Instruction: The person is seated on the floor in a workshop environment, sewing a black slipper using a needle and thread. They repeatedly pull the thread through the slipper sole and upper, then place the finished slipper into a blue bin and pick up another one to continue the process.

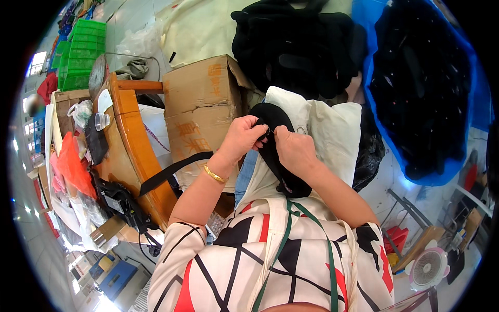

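Note:
A long black cloth piece [283, 174] with a rounded far end lies across my lap, on top of white cloth [332, 125]. Both hands meet over its upper part. My left hand [243, 136], with a gold bracelet at the wrist, pinches the cloth between thumb and fingers. Close beside it, the fingers of my right hand [295, 151] are closed on the same cloth. A tiny dark detail sits between the fingertips, too small to make out. From behind my left forearm a black strap [166, 174] runs out to the left; whether it joins the cloth is hidden.
At the left stand a cardboard box [195, 93], a wooden table [130, 140] and green crates [83, 52]. Ahead lies a heap of black cloth [296, 52]. A blue-lined container [371, 99] of black pieces is at the right, with a fan [429, 266] nearer me.

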A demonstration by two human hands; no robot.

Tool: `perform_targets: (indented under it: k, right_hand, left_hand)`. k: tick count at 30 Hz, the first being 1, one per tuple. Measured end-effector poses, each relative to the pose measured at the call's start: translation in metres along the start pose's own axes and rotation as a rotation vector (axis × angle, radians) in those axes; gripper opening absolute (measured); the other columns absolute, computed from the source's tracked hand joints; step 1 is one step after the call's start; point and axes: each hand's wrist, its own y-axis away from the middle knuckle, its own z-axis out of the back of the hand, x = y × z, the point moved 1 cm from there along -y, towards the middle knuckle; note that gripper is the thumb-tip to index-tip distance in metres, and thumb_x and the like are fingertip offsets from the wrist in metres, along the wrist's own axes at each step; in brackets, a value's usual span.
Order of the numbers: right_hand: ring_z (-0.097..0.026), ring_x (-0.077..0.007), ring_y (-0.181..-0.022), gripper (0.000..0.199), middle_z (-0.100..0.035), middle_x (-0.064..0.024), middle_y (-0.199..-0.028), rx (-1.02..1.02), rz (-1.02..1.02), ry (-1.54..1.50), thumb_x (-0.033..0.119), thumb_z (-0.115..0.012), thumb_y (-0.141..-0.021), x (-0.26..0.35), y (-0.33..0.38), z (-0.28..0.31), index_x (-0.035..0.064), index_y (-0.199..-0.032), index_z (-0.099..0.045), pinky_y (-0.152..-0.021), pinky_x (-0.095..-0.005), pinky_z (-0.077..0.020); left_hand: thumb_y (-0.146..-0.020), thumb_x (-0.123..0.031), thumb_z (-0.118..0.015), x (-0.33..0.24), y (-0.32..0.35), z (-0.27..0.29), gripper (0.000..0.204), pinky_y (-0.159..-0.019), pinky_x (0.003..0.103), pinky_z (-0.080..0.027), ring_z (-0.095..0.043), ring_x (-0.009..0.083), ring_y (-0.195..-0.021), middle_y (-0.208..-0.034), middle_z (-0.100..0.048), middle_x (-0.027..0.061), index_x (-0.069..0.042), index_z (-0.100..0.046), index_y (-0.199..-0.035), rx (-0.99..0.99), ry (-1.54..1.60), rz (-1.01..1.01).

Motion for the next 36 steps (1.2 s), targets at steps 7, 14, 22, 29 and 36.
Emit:
perform_targets:
  k: [7,14,22,29,36]
  right_hand:
    - [-0.064,-0.0336,-0.061,0.008,-0.063,-0.0128,-0.066,0.098,0.003,-0.016,0.011,-0.057,-0.091,-0.007,-0.001,0.01,0.0058,-0.091,-0.051,-0.052,-0.0439,-0.0487]
    - [-0.066,-0.0374,-0.069,0.009,-0.067,-0.0176,-0.075,0.213,-0.075,-0.125,0.013,-0.057,-0.094,-0.008,-0.008,0.027,0.0055,-0.096,-0.06,-0.061,-0.0468,-0.0507]
    - [-0.065,-0.0388,-0.071,0.008,-0.066,-0.0187,-0.076,0.205,-0.075,-0.201,0.012,-0.056,-0.094,-0.006,-0.011,0.032,0.0056,-0.098,-0.059,-0.063,-0.0478,-0.0503]
    - [-0.064,-0.0393,-0.073,0.007,-0.064,-0.018,-0.076,0.131,-0.042,-0.167,0.007,-0.054,-0.093,-0.007,0.001,0.015,0.0051,-0.1,-0.053,-0.061,-0.0487,-0.0483]
    - [-0.064,-0.0391,-0.069,0.006,-0.062,-0.0181,-0.073,0.004,-0.029,-0.12,0.007,-0.054,-0.095,0.002,0.003,0.01,0.0056,-0.101,-0.052,-0.058,-0.0473,-0.0483]
  left_hand:
    - [-0.09,-0.016,-0.063,-0.003,0.001,0.0,0.013,-0.052,0.021,-0.047,-0.059,0.0072,-0.056,-0.07,-0.066,0.0028,-0.007,-0.064,-0.081,0.0,0.031,0.013]
    - [-0.09,-0.015,-0.064,-0.005,0.004,-0.002,0.014,-0.051,0.019,-0.046,-0.059,0.0062,-0.057,-0.07,-0.065,0.0006,-0.008,-0.065,-0.079,0.002,0.035,-0.024]
    - [-0.091,-0.016,-0.064,-0.002,-0.001,0.004,0.011,-0.053,0.02,-0.048,-0.061,0.0063,-0.06,-0.073,-0.065,0.0001,-0.008,-0.066,-0.083,0.079,0.024,-0.02]
    - [-0.095,-0.017,-0.058,-0.002,-0.005,0.007,0.012,-0.055,0.02,-0.048,-0.061,0.007,-0.06,-0.074,-0.065,-0.0002,-0.009,-0.065,-0.089,0.144,0.02,0.022]
    - [-0.094,-0.016,-0.058,0.007,-0.011,0.012,0.012,-0.055,0.022,-0.048,-0.061,0.0084,-0.06,-0.074,-0.065,0.0001,-0.01,-0.063,-0.086,0.234,0.115,0.026]
